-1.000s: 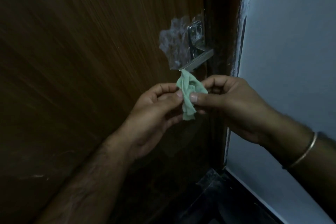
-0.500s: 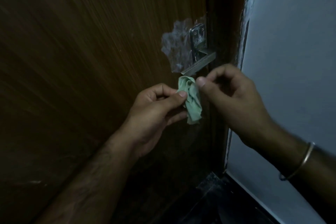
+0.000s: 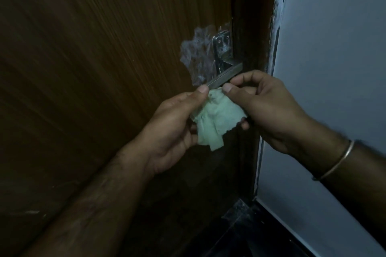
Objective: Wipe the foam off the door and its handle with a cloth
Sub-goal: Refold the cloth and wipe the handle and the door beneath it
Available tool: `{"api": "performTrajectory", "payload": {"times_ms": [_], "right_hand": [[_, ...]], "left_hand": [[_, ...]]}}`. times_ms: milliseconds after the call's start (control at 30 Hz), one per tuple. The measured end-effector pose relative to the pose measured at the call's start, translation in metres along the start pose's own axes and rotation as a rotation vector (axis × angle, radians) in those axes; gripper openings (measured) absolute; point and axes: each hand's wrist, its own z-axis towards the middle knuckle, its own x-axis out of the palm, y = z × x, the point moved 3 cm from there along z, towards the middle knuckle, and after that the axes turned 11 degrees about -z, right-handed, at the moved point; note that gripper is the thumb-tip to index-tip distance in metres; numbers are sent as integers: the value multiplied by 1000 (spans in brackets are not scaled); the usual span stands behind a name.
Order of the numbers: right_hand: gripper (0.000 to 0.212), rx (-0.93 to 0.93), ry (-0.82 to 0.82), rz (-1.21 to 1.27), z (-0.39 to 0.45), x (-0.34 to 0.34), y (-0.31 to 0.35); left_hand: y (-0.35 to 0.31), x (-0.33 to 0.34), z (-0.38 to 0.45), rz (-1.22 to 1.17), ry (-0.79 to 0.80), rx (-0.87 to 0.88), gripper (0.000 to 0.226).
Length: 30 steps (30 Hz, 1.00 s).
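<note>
A dark wooden door [image 3: 100, 52] fills the left of the view. A whitish foam smear [image 3: 196, 56] covers the wood beside a metal lever handle [image 3: 226, 76], and foam also streaks the handle's plate [image 3: 222, 47]. Just below the lever I hold a pale green cloth [image 3: 217, 119] spread between both hands. My left hand [image 3: 175, 127] pinches its left top edge with thumb and fingers. My right hand [image 3: 265, 108] pinches the right top edge. Both thumbs sit almost against the underside of the lever.
The dark door frame [image 3: 250, 27] runs down to the right of the handle. A pale grey wall [image 3: 334, 69] stands beyond it on the right. Dark floor [image 3: 240, 231] shows at the bottom. A thin metal bangle [image 3: 336, 165] circles my right wrist.
The bunched cloth has been pulled open between my hands. My right hand took hold of its edge again, and both hands rose closer to the lever.
</note>
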Motion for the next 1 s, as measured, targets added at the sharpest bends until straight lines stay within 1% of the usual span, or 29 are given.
{"api": "performTrajectory", "payload": {"times_ms": [67, 133, 200, 267, 367, 467, 567, 633, 667, 733, 767, 800, 833, 867, 900, 933, 967, 1000], "right_hand": [[26, -19, 47, -22, 3, -4, 4], [29, 6, 134, 19, 5, -9, 3], [32, 24, 212, 61, 4, -17, -1], [31, -9, 261, 50, 2, -24, -4], [26, -30, 270, 86, 0, -24, -9], [26, -36, 230, 113, 1, -22, -11], [22, -65, 184, 24, 1, -16, -11], [22, -79, 168, -151, 1, -8, -10], [26, -77, 142, -236, 1, -5, -10], [38, -94, 27, -270, -5, -2, -4], [40, -159, -60, -252, -12, -1, 1], [38, -272, -150, -269, -22, 0, 8], [36, -397, -198, -330, -34, 5, 14], [42, -510, -188, -426, -48, 14, 17], [52, -575, -138, -531, -59, 26, 17], [63, -577, -89, -630, -65, 39, 14], [70, -540, -76, -689, -68, 49, 11], [73, -500, -106, -710, -67, 54, 9]], "left_hand": [[2, 2, -3, -5, 50, -19, 41], [3, 1, -4, -25, 82, -23, 44], [0, -1, -7, -28, 113, -16, 41], [-5, -2, -10, 23, 139, 14, 35], [-12, 1, -14, 152, 169, 62, 36], [-16, 5, -18, 216, 177, 50, 38], [-26, 8, -21, 334, 110, 69, 35], [-34, 12, -23, 456, 41, 96, 31], [-38, 14, -24, 514, -2, 107, 29], [-43, 18, -23, 628, -92, 130, 25], [-45, 19, -21, 674, -136, 142, 22], [-46, 19, -20, 695, -185, 154, 20], [-46, 19, -18, 685, -238, 160, 20], [-46, 17, -17, 650, -288, 160, 20], [-45, 16, -16, 607, -329, 162, 20], [-43, 15, -16, 578, -360, 169, 22], [-41, 15, -17, 563, -382, 175, 23], [-38, 15, -16, 551, -392, 176, 24]]}}
